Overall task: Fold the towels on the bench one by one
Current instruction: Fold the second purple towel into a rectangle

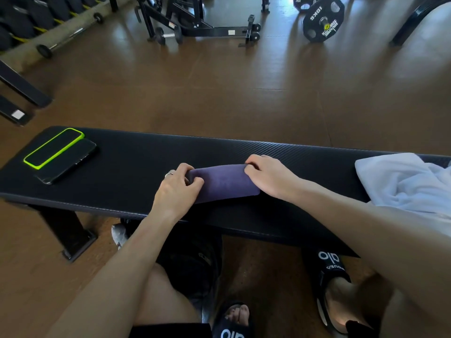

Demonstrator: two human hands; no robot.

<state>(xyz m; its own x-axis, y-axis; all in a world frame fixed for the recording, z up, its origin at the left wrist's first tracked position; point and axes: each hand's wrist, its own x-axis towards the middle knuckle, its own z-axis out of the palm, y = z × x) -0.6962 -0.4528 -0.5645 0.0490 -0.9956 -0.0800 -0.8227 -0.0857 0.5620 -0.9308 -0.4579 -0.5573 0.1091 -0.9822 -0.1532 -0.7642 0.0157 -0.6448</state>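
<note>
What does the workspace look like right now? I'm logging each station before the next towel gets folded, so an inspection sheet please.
Surface: black padded bench, running left to right.
Job's things: purple towel, folded narrow, mid-bench; white towel, crumpled at the right end.
Clutter: phone in a green case lying partly on a black phone, left end.
Grippers: left hand pinches the purple towel's left end; right hand grips its right end.
Cables: nothing seen.
Surroundings: brown gym floor, dumbbell, weight plate, machine frames.
</note>
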